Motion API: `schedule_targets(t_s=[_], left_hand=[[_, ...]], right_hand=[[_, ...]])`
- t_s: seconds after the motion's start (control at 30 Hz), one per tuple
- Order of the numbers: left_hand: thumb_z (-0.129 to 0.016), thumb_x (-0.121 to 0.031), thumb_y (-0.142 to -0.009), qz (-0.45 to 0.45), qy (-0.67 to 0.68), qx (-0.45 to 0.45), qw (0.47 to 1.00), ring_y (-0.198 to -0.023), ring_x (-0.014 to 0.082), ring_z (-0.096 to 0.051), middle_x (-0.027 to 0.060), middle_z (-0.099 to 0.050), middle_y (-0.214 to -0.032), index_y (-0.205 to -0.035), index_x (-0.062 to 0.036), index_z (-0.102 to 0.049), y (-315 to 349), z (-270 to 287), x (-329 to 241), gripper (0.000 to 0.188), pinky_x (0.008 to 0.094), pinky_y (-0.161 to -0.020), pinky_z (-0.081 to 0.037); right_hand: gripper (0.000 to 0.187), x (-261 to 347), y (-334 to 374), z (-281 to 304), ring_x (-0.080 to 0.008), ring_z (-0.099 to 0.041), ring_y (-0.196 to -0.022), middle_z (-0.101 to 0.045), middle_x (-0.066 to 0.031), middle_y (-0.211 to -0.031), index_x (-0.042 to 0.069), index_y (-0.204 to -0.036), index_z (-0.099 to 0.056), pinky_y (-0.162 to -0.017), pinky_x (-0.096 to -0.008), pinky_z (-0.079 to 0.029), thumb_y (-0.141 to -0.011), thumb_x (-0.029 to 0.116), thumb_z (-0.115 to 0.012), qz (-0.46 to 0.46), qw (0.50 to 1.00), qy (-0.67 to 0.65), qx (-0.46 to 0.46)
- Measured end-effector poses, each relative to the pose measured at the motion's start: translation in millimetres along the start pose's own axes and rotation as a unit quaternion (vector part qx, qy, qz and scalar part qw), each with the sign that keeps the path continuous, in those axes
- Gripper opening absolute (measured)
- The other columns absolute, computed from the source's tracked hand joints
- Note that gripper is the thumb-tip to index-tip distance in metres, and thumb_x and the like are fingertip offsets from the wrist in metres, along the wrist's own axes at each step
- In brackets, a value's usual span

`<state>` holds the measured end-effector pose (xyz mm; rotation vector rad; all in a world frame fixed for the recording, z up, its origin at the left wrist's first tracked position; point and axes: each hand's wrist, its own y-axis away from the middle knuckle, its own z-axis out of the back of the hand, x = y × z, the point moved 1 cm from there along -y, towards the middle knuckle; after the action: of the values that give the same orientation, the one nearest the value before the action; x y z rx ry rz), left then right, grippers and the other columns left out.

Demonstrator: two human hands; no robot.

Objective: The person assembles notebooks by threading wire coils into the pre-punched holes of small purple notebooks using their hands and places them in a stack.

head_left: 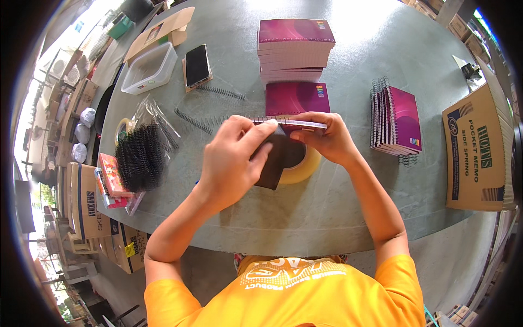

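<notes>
My left hand (234, 158) and my right hand (327, 139) together hold a small notebook (283, 150) with a dark back cover above the grey-green table (327, 207). Its wire-spiral edge faces away from me, and my fingers pinch it along the top. Just under it lies a roll of clear tape (302, 166). Beyond my hands a single magenta notebook (297, 98) lies flat, and behind it stands a tall stack of magenta notebooks (295, 49).
Spiral-bound magenta notebooks (395, 120) lean at the right beside a cardboard box (476, 152). A bag of black wire spirals (140, 155), loose spirals (193, 121), a phone (197, 65), a clear plastic tub (150, 68) and coloured packets (111, 180) lie at the left.
</notes>
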<state>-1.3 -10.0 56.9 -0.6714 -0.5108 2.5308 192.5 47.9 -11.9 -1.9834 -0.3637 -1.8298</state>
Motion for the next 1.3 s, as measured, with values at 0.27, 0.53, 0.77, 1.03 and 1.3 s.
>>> schedule_targets(t_s=[0.27, 0.53, 0.77, 1.03, 1.3], left_hand=[[-0.073, -0.001, -0.074, -0.018, 0.003, -0.003, 1.000, -0.078, 0.0161, -0.061, 0.0073, -0.060, -0.093, -0.103, -0.0076, -0.066, -14, 2, -7, 0.031, 0.0295, -0.064, -0.050], [-0.076, -0.005, -0.069, -0.060, 0.046, -0.031, 0.997, -0.079, 0.0258, -0.062, 0.0101, -0.062, -0.086, -0.100, -0.0069, -0.067, -24, -2, -15, 0.032, 0.0346, -0.072, -0.050], [-0.072, -0.002, -0.072, -0.050, 0.067, -0.023, 0.996, -0.080, 0.0268, -0.063, 0.0103, -0.062, -0.087, -0.100, -0.0052, -0.066, -26, -5, -22, 0.029, 0.0342, -0.073, -0.050], [-0.073, -0.017, -0.076, 0.067, 0.234, 0.232, 0.942, -0.086, 0.0325, -0.059, 0.0164, -0.059, -0.094, -0.100, -0.0053, -0.064, 61, -60, -51, 0.028, 0.0391, -0.073, -0.050], [-0.070, -0.019, -0.073, -0.089, -0.058, 0.137, 0.985, -0.106, 0.0300, -0.047, 0.0124, -0.051, -0.107, -0.119, -0.0047, -0.055, 48, -55, -9, 0.050, 0.0484, -0.098, -0.034]], right_hand=[[0.028, 1, 3, 4, -0.0052, -0.057, -0.090, -0.068, -0.0021, -0.098, 0.002, -0.111, -0.065, -0.080, -0.0228, -0.048, -0.085, -0.004, -0.060, 0.011, 0.999, 0.028, 0.030], [0.032, 1, 2, 5, -0.0064, -0.057, -0.094, -0.068, -0.0045, -0.102, 0.001, -0.114, -0.063, -0.084, -0.0239, -0.048, -0.084, -0.007, -0.057, 0.040, 0.995, 0.070, 0.051], [0.038, -1, 2, 6, -0.0070, -0.057, -0.096, -0.068, -0.0061, -0.103, 0.000, -0.116, -0.060, -0.086, -0.0259, -0.048, -0.080, -0.012, -0.055, 0.039, 0.995, 0.059, 0.067], [0.030, -1, -4, 2, -0.0053, -0.055, -0.093, -0.068, -0.0045, -0.102, 0.002, -0.114, -0.062, -0.084, -0.0247, -0.046, -0.084, -0.001, -0.061, 0.063, 0.993, 0.077, 0.070], [0.029, -1, 0, 9, -0.0048, -0.056, -0.089, -0.069, -0.0046, -0.097, 0.001, -0.114, -0.063, -0.081, -0.0237, -0.048, -0.085, -0.001, -0.061, 0.023, 0.996, 0.071, 0.050]])
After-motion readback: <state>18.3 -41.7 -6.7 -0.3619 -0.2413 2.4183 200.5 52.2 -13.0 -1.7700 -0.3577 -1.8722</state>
